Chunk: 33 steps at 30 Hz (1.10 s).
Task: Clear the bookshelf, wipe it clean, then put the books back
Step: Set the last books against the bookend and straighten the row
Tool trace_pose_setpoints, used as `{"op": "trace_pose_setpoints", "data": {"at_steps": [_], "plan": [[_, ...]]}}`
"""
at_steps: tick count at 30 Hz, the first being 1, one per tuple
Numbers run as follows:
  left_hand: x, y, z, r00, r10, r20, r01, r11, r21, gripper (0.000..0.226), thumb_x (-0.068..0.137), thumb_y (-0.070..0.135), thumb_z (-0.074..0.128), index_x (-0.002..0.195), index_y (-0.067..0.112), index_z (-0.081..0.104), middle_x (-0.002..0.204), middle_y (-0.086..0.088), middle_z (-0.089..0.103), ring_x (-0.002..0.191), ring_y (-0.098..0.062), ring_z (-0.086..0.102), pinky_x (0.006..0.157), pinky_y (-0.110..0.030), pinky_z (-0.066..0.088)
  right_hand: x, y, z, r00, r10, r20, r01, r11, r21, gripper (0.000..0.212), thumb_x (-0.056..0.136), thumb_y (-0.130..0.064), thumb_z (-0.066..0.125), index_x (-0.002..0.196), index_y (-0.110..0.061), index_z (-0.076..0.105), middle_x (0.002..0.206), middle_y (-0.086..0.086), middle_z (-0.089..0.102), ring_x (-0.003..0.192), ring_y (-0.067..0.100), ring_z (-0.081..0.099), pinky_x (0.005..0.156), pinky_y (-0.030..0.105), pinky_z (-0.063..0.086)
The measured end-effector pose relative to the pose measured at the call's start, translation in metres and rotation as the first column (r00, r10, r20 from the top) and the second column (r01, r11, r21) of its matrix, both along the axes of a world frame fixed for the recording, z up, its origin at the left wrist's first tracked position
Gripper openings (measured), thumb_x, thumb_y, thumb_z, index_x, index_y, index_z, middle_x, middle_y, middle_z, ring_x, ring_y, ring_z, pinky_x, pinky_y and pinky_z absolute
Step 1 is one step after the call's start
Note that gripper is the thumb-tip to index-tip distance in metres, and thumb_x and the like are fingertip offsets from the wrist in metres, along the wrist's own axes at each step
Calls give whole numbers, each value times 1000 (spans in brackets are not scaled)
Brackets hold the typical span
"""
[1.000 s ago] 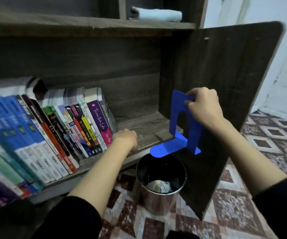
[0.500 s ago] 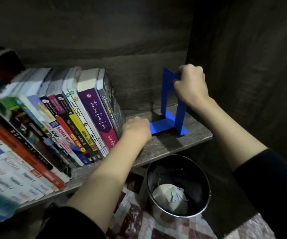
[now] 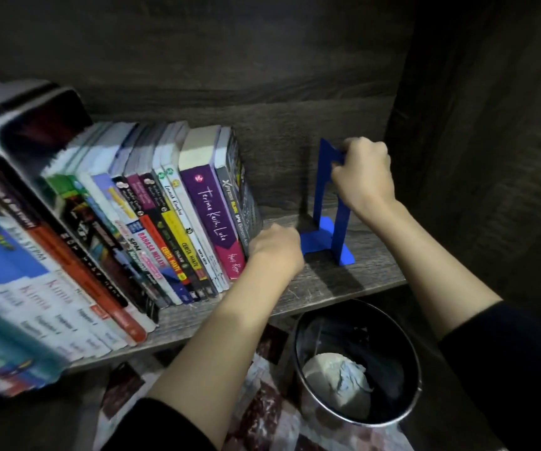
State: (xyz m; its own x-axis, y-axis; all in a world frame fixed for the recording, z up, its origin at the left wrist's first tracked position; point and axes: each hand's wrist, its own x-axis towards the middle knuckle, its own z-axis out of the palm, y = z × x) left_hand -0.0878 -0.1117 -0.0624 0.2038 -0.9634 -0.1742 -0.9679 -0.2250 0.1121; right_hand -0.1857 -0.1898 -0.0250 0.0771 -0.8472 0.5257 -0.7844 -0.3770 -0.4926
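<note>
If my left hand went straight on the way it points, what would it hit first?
Most likely the flat base of the blue bookend, lying right beyond the left hand; depth is hard to judge.

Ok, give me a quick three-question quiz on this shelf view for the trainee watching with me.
1. True or false: the blue bookend stands upright on the shelf board.
2. What does the right hand have in its grip? A) the bookend's top edge B) a cloth C) a cup
3. Fill in: below the shelf's front edge stands a round metal ____ with a crumpled pale wad inside.

Key: 1 true; 2 A; 3 bin.
</note>
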Motion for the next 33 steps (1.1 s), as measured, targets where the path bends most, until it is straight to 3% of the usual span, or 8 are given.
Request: {"op": "trace_pose_setpoints", "data": {"at_steps": [6, 10, 12, 15, 18, 23, 28, 33], "plan": [[-4, 19, 6, 999, 29, 27, -28, 998, -49, 35, 93, 11, 49, 128, 5, 49, 130, -15, 49, 120, -33, 52, 91, -37, 45, -6, 13, -9, 994, 23, 104, -27, 999, 43, 29, 92, -12, 55, 120, -7, 60, 107, 12, 66, 95, 27, 65, 80, 38, 55], [-6, 31, 12, 996, 61, 59, -59, 998, -38, 36, 93, 9, 49, 128, 4, 50, 132, -14, 49, 120, -32, 52, 91, -37, 46, -13, 30, -25, 988, 48, 146, -74, 981, 181, 27, 86, -9, 56, 113, -8, 59, 105, 19, 65, 97, 36, 62, 85, 46, 52], [-5, 37, 15, 996, 82, 44, -79, 995, -61, 35, 92, 11, 52, 126, 4, 52, 128, -15, 51, 117, -32, 54, 89, -37, 46, -17, 40, -40, 986, 11, 167, -54, 966, 253, 26, 85, -6, 54, 111, -4, 58, 105, 21, 64, 100, 38, 59, 83, 40, 49], [-2, 49, 16, 994, 111, -16, -112, 968, -223, 28, 92, 16, 54, 117, 4, 55, 119, -16, 57, 111, -34, 57, 85, -39, 48, -18, 58, -63, 978, -36, 206, -36, 941, 337, 29, 90, -1, 51, 118, -3, 57, 108, 19, 64, 106, 34, 59, 80, 33, 44], [2, 62, 18, 994, 89, -56, -105, 846, -523, 32, 95, 21, 50, 123, 7, 53, 119, -12, 59, 110, -29, 57, 87, -37, 48, -13, 66, -82, 953, -87, 289, -22, 934, 356, 32, 94, -4, 49, 126, -3, 53, 113, 22, 63, 110, 38, 56, 89, 37, 45], [26, 67, 31, 972, 171, 159, 2, 677, -736, 53, 95, 29, 45, 142, 8, 37, 150, -7, 36, 142, -24, 24, 117, -41, 11, -1, 68, -97, 924, -147, 353, 9, 932, 363, 36, 97, -7, 46, 133, -5, 49, 111, 22, 63, 107, 38, 59, 89, 42, 46], [39, 60, 42, 890, 378, 257, -148, 770, -620, 73, 93, 42, 43, 148, 1, 18, 155, -14, 21, 146, -27, 7, 116, -49, -3, 1, 65, -102, 904, -176, 390, 41, 943, 330, 36, 97, -5, 44, 132, -9, 53, 108, 19, 66, 105, 33, 61, 91, 39, 47], [31, 51, 40, 900, 354, 254, -99, 733, -673, 70, 93, 45, 44, 144, 1, 27, 150, -14, 32, 145, -28, 12, 116, -47, -4, -3, 64, -107, 913, -144, 381, 26, 954, 298, 39, 97, -5, 44, 136, -11, 51, 106, 19, 67, 102, 32, 62, 90, 36, 47]]}}
